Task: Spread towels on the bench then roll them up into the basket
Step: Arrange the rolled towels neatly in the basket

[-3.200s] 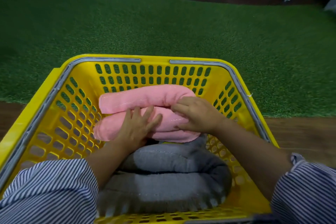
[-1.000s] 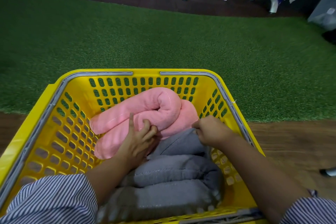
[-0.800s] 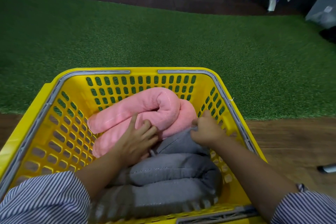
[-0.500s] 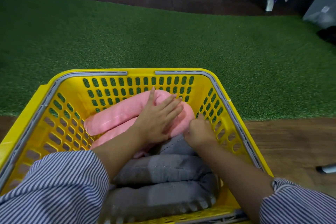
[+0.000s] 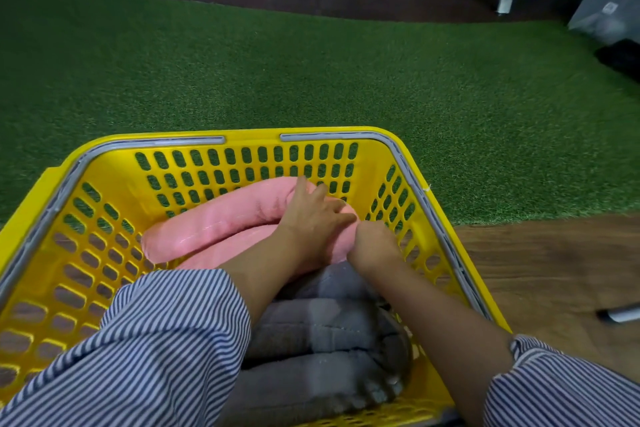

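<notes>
Pressing pink towel [image 5: 214, 222] with flat left hand [image 5: 311, 215], right hand [image 5: 372, 241] fingers hidden, basket [image 5: 433, 215] wall close.

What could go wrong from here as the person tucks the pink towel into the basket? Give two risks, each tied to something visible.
1. The left hand lies flat on the pink towel; once released, the roll may spring open.
2. The right hand is wedged between the towel and the yellow basket wall; pulling it out may drag the grey towel loose.
</notes>
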